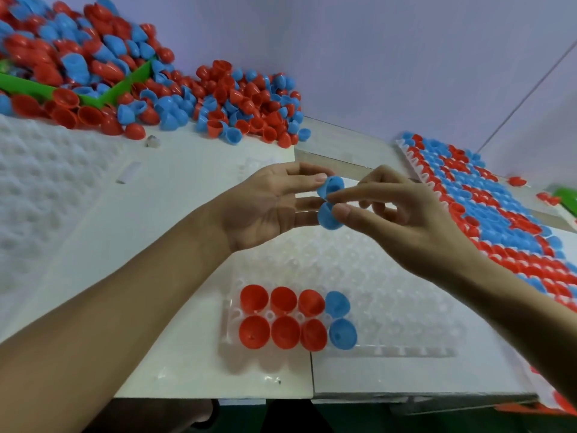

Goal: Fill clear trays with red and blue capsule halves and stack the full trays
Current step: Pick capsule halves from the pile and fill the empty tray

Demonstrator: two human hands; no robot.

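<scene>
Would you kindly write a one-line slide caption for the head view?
Both hands hold blue capsule halves above a clear tray with six red, two blue.

pale lilac wall (374, 57), white tabletop (187, 189), soft even light

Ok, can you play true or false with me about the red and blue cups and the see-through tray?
1. The clear plastic tray nearest the person holds six red capsule halves. True.
2. That tray holds four blue halves. False: two blue capsule halves sit in it.
3. Both hands, left hand and right hand, meet at two blue halves. True.
4. The full tray on the right holds only red. False: red and blue.
</scene>
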